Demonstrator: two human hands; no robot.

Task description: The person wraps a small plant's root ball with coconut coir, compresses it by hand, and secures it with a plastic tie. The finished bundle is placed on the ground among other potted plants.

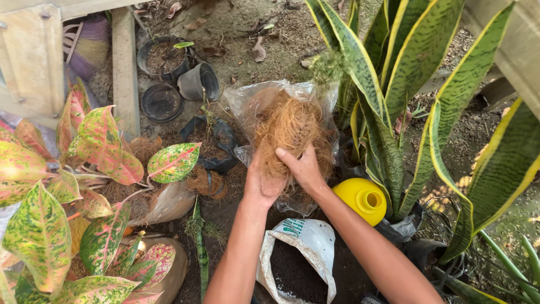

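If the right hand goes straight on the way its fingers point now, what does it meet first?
The right hand already touches the brown coconut fibre; further on, probably the clear plastic bag holding it.

I see a tangled clump of orange-brown coconut fibre [289, 132] at the frame's centre, loose and wiry, spilling from a crumpled clear plastic bag [247, 104] that lies open on the dirt just above.

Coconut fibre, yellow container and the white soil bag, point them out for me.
coconut fibre [289, 126], head view, middle of the brown clump
yellow container [360, 197], head view, its rounded side
white soil bag [306, 233], head view, upper folded rim
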